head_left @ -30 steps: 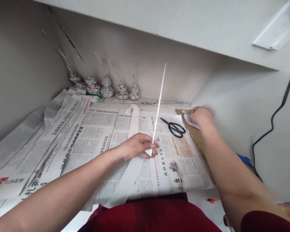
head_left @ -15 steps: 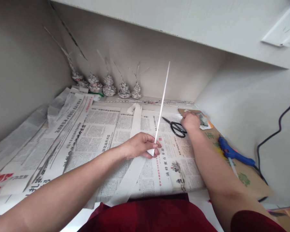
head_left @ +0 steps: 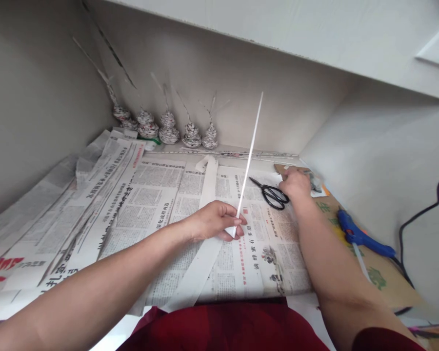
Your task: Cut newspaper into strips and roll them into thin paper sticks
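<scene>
A thin white rolled-paper stick (head_left: 249, 165) stands up at a slant from my left hand (head_left: 221, 222). The thumb and fingers pinch its lower end, where a flap of white paper shows. Under that hand a long white paper strip (head_left: 199, 273) crosses the newspaper, its far end curled. My right hand (head_left: 296, 184) is at the back right, fingers curled together and pointing down beside a crumpled grey piece (head_left: 314, 183) on white paper. What those fingers hold, if anything, is hidden. Black-handled scissors (head_left: 274, 196) lie just left of it.
Newspaper sheets (head_left: 131, 234) cover the table, stacked in strips at left. Several woven paper gourds (head_left: 168, 129) line the back wall, with thin paper sticks (head_left: 241, 154) beside them. A blue glue gun (head_left: 366, 239) with a black cord lies on cardboard (head_left: 391, 280) at right.
The whole view has shifted slightly, so things appear farther right. My left hand still pinches the paper stick, and my right hand stays at the back right.
</scene>
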The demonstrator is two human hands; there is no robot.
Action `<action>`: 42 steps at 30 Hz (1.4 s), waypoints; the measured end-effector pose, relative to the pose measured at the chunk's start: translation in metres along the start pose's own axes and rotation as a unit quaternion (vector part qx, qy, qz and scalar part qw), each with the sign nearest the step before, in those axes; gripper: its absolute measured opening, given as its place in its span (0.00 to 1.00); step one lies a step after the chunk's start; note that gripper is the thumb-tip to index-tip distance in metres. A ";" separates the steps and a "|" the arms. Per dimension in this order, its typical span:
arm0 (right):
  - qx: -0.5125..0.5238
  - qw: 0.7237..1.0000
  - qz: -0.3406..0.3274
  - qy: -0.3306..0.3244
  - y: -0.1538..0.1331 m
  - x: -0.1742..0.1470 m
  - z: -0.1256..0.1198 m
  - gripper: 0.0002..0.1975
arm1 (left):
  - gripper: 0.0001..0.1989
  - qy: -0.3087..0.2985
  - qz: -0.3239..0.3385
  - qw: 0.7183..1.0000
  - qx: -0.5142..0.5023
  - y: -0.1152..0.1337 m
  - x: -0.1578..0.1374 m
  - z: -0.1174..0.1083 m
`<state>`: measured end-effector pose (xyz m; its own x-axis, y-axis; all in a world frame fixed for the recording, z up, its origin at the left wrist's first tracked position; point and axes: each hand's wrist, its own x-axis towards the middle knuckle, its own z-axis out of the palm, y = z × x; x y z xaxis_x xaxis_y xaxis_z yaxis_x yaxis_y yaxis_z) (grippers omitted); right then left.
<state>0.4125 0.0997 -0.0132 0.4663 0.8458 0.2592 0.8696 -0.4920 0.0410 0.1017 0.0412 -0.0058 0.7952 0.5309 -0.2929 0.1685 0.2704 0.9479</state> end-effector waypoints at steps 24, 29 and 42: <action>0.042 0.999 -0.025 0.011 0.004 -0.005 0.006 0.21 | 0.11 -0.002 -0.004 1.000 -0.002 -0.005 0.002 0.000; 0.089 0.993 0.070 0.019 0.009 -0.004 0.005 0.23 | 0.11 -0.006 0.001 1.000 0.002 -0.006 0.003 -0.001; 0.340 0.929 -0.061 -0.130 -0.043 -0.037 -0.041 0.17 | 0.13 0.001 0.008 1.000 -0.016 -0.004 0.002 -0.001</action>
<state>0.3514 0.0816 0.0149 0.3042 0.9515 0.0468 0.7784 -0.2200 -0.5880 0.1024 0.0421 -0.0107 0.7969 0.5361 -0.2786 0.1375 0.2880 0.9477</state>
